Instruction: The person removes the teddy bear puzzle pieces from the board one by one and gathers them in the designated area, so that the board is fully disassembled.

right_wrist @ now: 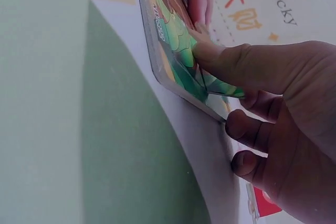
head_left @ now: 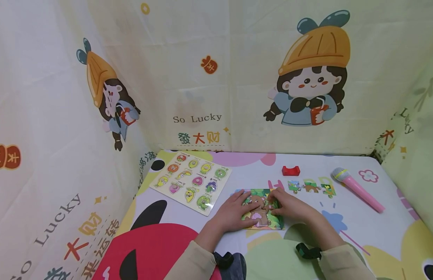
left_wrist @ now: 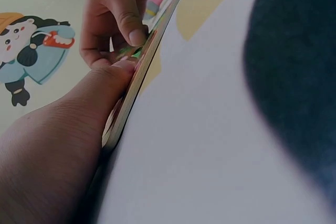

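While a cream printed cloth point(head_left: 244, 77) encloses the far side and both flanks, your work lies on a brightly patterned table point(head_left: 354, 229). Toward its far left corner you have a fruit-picture board point(head_left: 188, 182), flat and face up. Your bear puzzle point(head_left: 263, 218) lies flat near the table's middle, directly under your hands. Your left hand point(head_left: 233, 211) rests across the puzzle's left part, its fingers apart and extended. Your right hand point(head_left: 290, 206) is at the puzzle's far right part, thumb and finger closed in a pinch. Well to the right you have a pink microphone point(head_left: 360, 190), lying aslant. A red block point(head_left: 291, 171) sits beyond the puzzle, to its right. Three loose pieces point(head_left: 311, 186) lie in a row between puzzle and microphone. Last is a green piece point(right_wrist: 224, 86), clamped between your right thumb and finger, tilted.
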The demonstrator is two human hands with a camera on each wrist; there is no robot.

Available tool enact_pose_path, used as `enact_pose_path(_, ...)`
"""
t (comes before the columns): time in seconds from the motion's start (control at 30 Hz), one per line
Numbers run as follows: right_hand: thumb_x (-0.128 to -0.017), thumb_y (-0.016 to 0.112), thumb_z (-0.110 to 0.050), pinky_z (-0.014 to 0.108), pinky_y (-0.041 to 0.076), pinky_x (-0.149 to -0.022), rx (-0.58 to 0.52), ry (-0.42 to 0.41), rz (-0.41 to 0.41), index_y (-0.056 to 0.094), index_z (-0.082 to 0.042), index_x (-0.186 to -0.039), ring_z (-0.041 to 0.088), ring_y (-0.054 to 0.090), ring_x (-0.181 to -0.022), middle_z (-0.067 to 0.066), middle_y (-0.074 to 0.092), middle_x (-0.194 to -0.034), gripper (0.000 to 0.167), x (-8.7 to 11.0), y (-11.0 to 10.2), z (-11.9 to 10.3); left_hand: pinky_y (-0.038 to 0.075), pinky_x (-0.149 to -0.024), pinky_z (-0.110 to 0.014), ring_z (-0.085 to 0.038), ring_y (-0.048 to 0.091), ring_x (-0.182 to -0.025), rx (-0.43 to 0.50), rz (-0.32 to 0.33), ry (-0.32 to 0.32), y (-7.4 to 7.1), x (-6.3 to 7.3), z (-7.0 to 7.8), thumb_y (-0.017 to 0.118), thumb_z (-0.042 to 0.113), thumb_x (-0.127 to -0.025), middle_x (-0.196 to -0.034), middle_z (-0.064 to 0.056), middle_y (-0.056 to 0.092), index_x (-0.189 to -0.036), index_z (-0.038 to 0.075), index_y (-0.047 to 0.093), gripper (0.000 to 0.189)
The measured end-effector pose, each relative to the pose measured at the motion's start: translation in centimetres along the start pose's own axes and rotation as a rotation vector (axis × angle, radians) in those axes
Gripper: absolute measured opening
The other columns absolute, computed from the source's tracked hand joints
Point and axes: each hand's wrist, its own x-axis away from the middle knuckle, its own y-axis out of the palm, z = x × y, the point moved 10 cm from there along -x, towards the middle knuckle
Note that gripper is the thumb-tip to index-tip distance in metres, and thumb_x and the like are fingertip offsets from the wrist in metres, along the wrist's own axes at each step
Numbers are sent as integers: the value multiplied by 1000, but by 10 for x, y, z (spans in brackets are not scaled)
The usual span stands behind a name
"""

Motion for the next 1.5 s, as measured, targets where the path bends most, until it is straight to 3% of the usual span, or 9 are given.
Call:
enact_pose_path(0.43, -85, 77, -30, 37, 54, -92, 34, -27, 14, 59, -22, -116, 12, 54, -100, -5, 54, -109, 36, 5, -3, 1, 26, -123, -44, -23, 14, -155, 7, -2, -1, 0, 0, 1, 36, 74, -92, -166, 3, 20, -151, 54, 22, 64)
enact_pose_path(0.7, -87, 75, -27, 26, 52, -79, 72, -57, 8, 59, -24, -120, 12, 53, -89, -3, 53, -113, 36, 9, -5, -2, 26, -123, -44, -23, 15, -154, 4, 2, -4, 1, 0, 0, 36, 75, -92, -166, 4, 20, -151, 52, 26, 64)
enact_pose_path(0.93, -88, 74, -28, 24, 51, -74, 111, -78, 16, 58, -27, -121, 9, 51, -84, -4, 54, -109, 37, 10, -4, -1, 26, -123, -44, -22, 15, -154, -4, 5, -2, 1, 0, 0, 35, 76, -92, -166, 4, 20, -151, 52, 26, 64)
enact_pose_path(1.27, -95, 66, -21, 32, 53, -84, 8, -56, 56, 63, -32, -123, 11, 55, -93, -12, 63, -107, 31, 11, -9, 10, 27, -123, -44, -22, 16, -154, 6, 8, -6, 0, 1, -1, 37, 75, -92, -166, 4, 20, -151, 51, 27, 65)
enact_pose_path(1.5, -96, 64, -19, 27, 52, -81, -24, -95, 74, 64, -34, -121, 10, 54, -92, -14, 62, -104, 29, 11, -11, 10, 26, -123, -44, -22, 15, -154, 18, 6, -6, -1, 0, -1, 36, 75, -92, -166, 4, 20, -151, 51, 26, 65)
